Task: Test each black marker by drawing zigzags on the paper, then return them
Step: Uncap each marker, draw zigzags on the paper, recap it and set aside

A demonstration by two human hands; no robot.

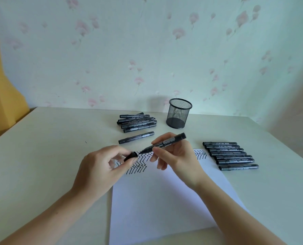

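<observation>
A white sheet of paper [161, 200] lies flat on a pale table [41, 156], its near edge closest to the person and its far end covered with rows of black zigzags [138, 165]. Two bare forearms reach in over the near part of the paper. Above the paper's far left corner, the left hand [101, 167] has its thumb and forefinger curled in a pinch around a small black cap [131, 156], its other fingers folded loosely beneath. Just to the right of it, above the zigzags, the right hand [175, 156] grips an uncapped black marker [165, 142] between thumb and fingers; the marker tilts, its tip pointing down and left toward the cap's open mouth, very close to it but whether they touch cannot be told, and its back end rising up and right. Beside the paper's far right corner, a row of markers [230, 155] lies side by side, capped. Beyond the paper's far edge, a single marker [136, 137] lies alone on the table. Further back from the paper, a pile of markers [137, 122] is loosely stacked. To the right of that pile, still further from the paper, stands a black mesh pen cup [178, 113], upright, near a wall [147, 50] papered in pale green with pink flowers.
</observation>
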